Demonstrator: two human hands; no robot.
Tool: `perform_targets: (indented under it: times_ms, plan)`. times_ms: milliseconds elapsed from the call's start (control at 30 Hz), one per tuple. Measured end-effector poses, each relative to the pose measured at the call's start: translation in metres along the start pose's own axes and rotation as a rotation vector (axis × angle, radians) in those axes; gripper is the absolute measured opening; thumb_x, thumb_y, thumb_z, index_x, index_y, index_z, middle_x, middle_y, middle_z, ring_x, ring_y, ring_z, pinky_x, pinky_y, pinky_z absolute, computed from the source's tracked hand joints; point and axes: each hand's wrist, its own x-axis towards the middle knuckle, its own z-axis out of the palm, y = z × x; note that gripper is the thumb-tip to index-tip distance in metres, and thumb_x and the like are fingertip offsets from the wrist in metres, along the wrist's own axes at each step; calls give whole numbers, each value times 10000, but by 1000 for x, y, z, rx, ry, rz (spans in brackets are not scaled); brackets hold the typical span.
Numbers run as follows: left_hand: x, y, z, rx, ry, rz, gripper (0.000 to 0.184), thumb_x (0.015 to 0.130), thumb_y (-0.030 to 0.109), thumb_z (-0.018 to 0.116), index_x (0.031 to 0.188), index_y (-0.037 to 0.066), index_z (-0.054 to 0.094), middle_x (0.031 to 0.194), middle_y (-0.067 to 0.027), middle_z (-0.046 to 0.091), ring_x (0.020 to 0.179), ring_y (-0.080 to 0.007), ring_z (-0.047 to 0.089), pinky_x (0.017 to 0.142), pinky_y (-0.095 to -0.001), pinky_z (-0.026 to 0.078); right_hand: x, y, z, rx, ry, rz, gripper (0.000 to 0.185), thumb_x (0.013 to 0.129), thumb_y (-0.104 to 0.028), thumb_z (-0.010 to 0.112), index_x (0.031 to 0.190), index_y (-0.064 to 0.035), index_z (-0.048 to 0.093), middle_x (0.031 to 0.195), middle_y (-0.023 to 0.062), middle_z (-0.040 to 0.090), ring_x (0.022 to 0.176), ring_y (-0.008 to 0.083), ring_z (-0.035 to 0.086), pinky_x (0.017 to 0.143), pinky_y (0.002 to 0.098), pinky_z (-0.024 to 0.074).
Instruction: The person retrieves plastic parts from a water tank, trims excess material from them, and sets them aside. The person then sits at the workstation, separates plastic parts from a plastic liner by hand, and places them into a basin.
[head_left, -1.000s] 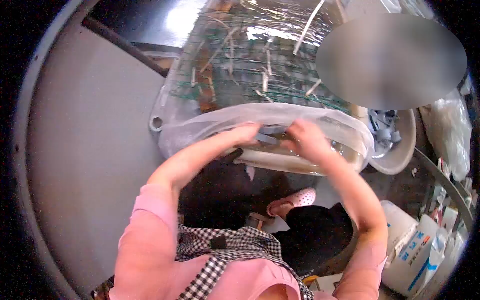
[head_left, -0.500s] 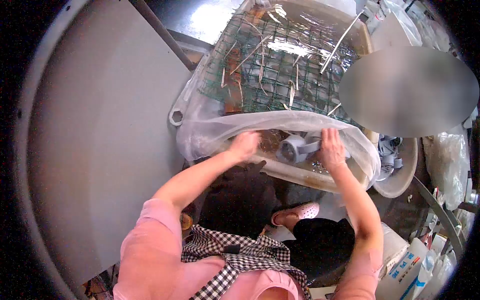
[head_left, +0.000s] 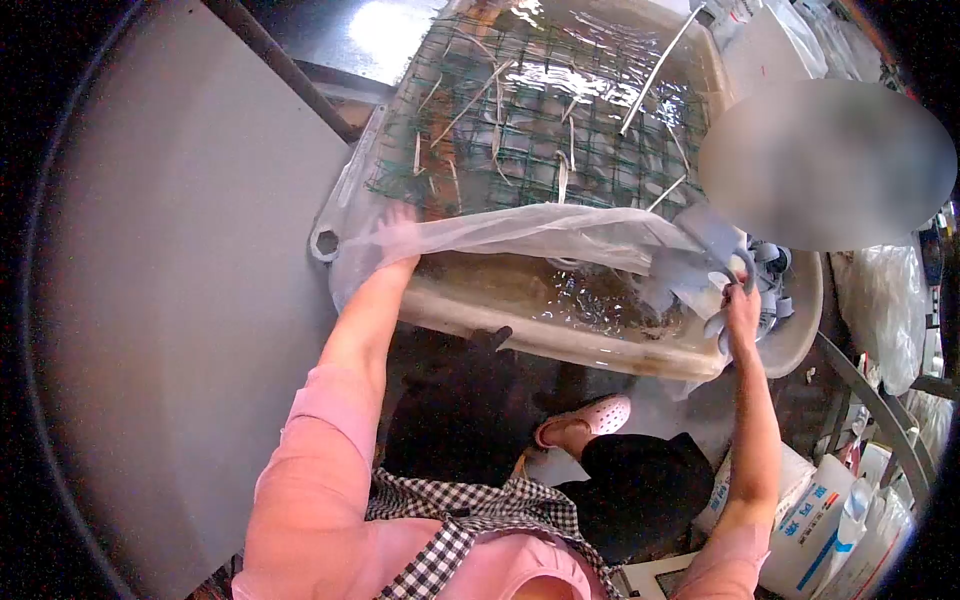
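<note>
My right hand (head_left: 741, 305) is closed round a grey plastic part with a curved loop (head_left: 748, 268), held over the right edge of a water-filled tub (head_left: 560, 335). More grey pieces hang beside it, partly behind the mesh, so I cannot tell how many my fingers hold. A sheer white net (head_left: 560, 228) stretches across the tub's near end. At the left edge of the tub, my left hand (head_left: 398, 235) lies against this net with its fingers extended. Beside my right hand, a smaller basin (head_left: 808, 300) contains several grey parts.
Green wire mesh (head_left: 530, 150) with pale strips on it covers the water farther back. A large grey panel (head_left: 190, 280) stands on the left. Clear plastic bags (head_left: 880, 310) and printed sacks (head_left: 810, 520) are on the right. A blurred patch hides the upper right.
My right hand has moved right with the grey part, from inside the tub to its right edge. My left hand has shifted left and away from me. The net's near edge has lifted.
</note>
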Motion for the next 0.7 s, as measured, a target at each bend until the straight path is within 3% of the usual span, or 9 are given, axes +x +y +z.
perform_targets:
  times_ms: [167,233,300,433,467,500,567,600,700]
  plan:
    - [9,-2,-2,71,-124,52,467,828,276,462,1233,44,439,1265,-220,419,1203,-389,353,938,-509,321,25,1,-29,358,-70,414,380,711,-153,492,1053,-12,573,693,23,515,578,108,445,539,243,348]
    - [5,-5,-9,-98,-208,91,454,834,271,459,1229,49,443,1246,-219,435,1183,-385,373,934,-496,331,21,-9,-37,388,-124,422,357,701,-145,494,1027,-23,575,690,12,511,567,99,442,532,238,347]
    - [1,-11,-13,-280,-316,138,440,840,266,455,1226,54,447,1228,-218,451,1164,-380,392,929,-482,340,13,-17,-39,375,-211,298,403,690,-75,482,1091,-29,466,699,27,478,519,90,402,470,220,325]
    - [-10,-15,-13,-459,-399,136,413,852,257,449,1218,64,455,1190,-216,484,1126,-371,432,920,-455,358,-6,-32,-31,422,-227,277,312,702,-63,463,1010,-32,508,699,3,459,536,73,379,489,204,306]
    - [-11,-17,-13,-501,-410,131,407,855,254,447,1216,66,457,1181,-215,492,1116,-369,441,918,-448,363,-9,-32,-29,397,-289,185,308,699,-64,476,998,-19,528,688,-14,436,546,68,355,500,200,290]
    - [-12,-18,-13,-538,-422,128,400,858,252,445,1214,69,459,1172,-215,500,1106,-367,451,916,-441,368,-7,-21,-32,302,-349,92,377,712,-69,513,1083,-9,549,755,27,539,631,106,481,589,234,388]
    - [-14,-20,-17,-539,-453,159,388,865,247,442,1211,74,463,1153,-214,516,1087,-363,471,911,-427,377,-7,-11,-27,-64,-359,-186,420,708,-22,540,1127,5,522,866,84,601,780,187,567,740,292,437]
    - [-15,-20,-21,-517,-469,188,381,868,245,440,1209,77,465,1144,-213,525,1077,-360,481,909,-421,382,-16,-34,-22,-303,-349,-235,440,696,-4,573,1131,9,509,991,135,606,950,263,567,863,326,410]
    - [-15,-7,-36,-310,-503,396,341,830,176,421,1141,62,502,1104,-214,538,989,-336,526,865,-383,416,-34,-77,-4,-307,-446,-590,483,612,7,616,1083,-22,509,1003,163,565,981,333,531,869,376,405]
